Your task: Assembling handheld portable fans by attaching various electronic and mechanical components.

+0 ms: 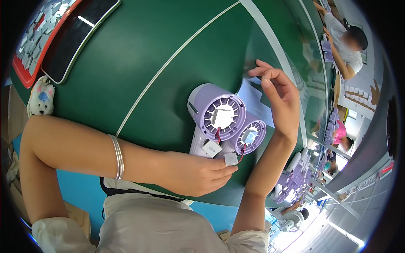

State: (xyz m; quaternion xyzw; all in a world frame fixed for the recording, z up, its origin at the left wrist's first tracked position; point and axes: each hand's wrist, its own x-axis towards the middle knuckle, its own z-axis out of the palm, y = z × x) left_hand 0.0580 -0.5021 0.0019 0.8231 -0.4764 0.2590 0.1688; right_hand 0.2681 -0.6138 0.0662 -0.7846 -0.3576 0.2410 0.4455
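Observation:
Two round lavender fan housings stand on the bench in front of me, the larger fan housing (196, 99) beside the smaller fan housing (260, 141). Each has radial vanes and a pad in its middle: a white pad (222, 118) in the larger, a bluish one in the smaller. Red wires lead from them to two small whitish square blocks. My left hand (202, 175) is closed at the near side, its fingertips at the nearer block (231, 159); its thumb is hidden. The other block (211, 149) lies just beyond its knuckles. Above a light blue sheet (255, 101), my right hand (282, 95) is raised with its fingers apart.
A dark flat tray (76, 38) and a red tray (27, 78) of small grey pieces sit at the far left, near a white plush pouch (41, 99). A transparent panel borders the green bench (139, 46) on the right. Beyond it are more lavender housings (295, 179) and a co-worker (346, 44).

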